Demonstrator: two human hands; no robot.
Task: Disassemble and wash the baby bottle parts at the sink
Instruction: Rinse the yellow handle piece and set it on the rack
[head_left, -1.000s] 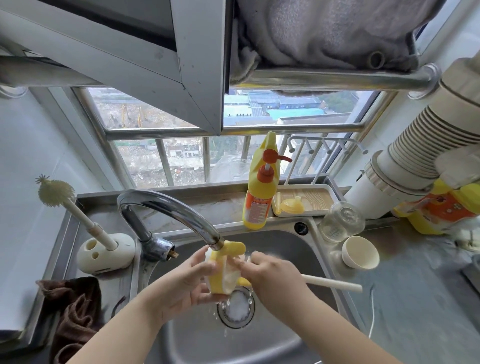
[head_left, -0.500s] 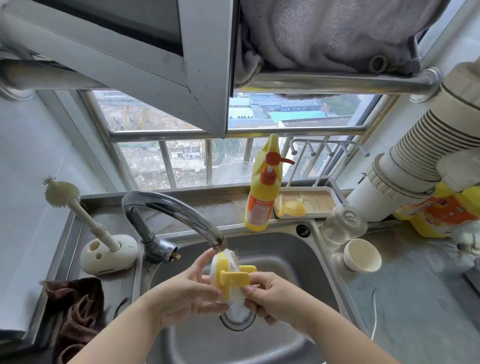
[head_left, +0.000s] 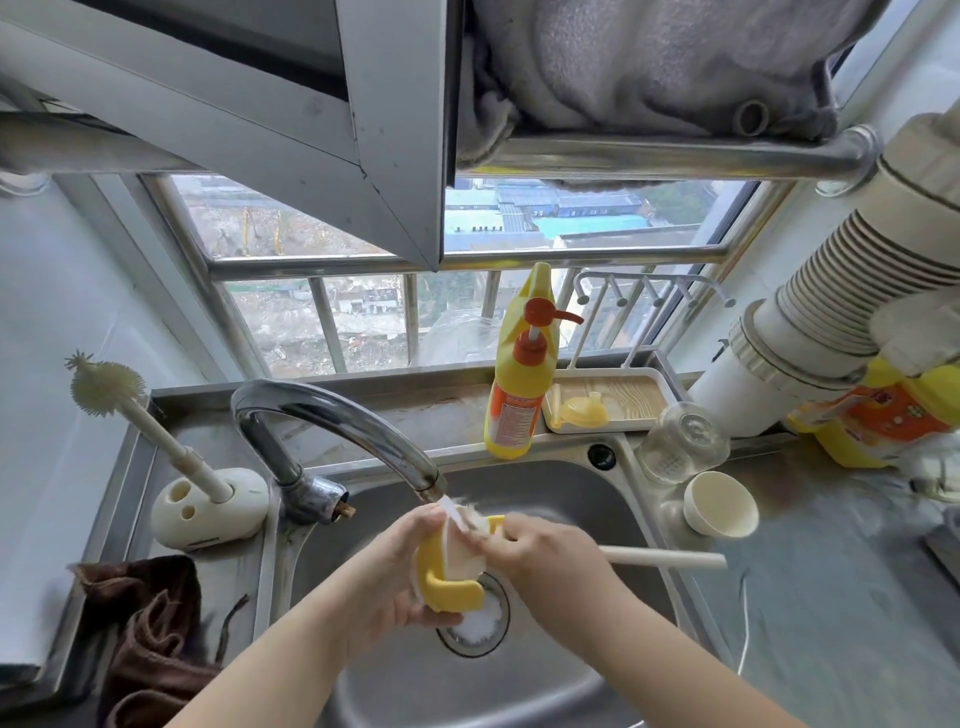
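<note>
Head view, hands: the left hand (head_left: 387, 577) curls its fingers round the yellow plastic bottle collar with handles (head_left: 445, 579), holding it over the drain under the tap; the right hand (head_left: 540, 551) closes round a cream brush handle (head_left: 670, 557) and presses against the collar's pale inner part.
Head view, water: a thin stream falls from the curved chrome tap (head_left: 332, 415) onto the collar.
Head view, basin: the stainless steel sink (head_left: 561, 488) has a round strainer drain (head_left: 475, 631) just below the hands, with foam in it.
Head view, left ledge: a cream bottle brush with a spiky head (head_left: 106, 387) stands tilted in a rounded cream holder (head_left: 210, 509); a brown cloth (head_left: 150, 634) lies crumpled nearer the camera.
Head view, back ledge: a yellow pump bottle with orange nozzle (head_left: 519, 400) stands beside a pale tray (head_left: 623, 397) carrying a small yellow bottle part (head_left: 584, 413).
Head view, right counter: a clear glass baby bottle (head_left: 683, 441) rests upside down, near a cream cup (head_left: 719, 504).
Head view, room: a barred window (head_left: 363, 322) overlooks rooftops; a grey cloth (head_left: 649, 62) hangs over a steel rail; a white ribbed pipe (head_left: 831, 312) runs at right.
</note>
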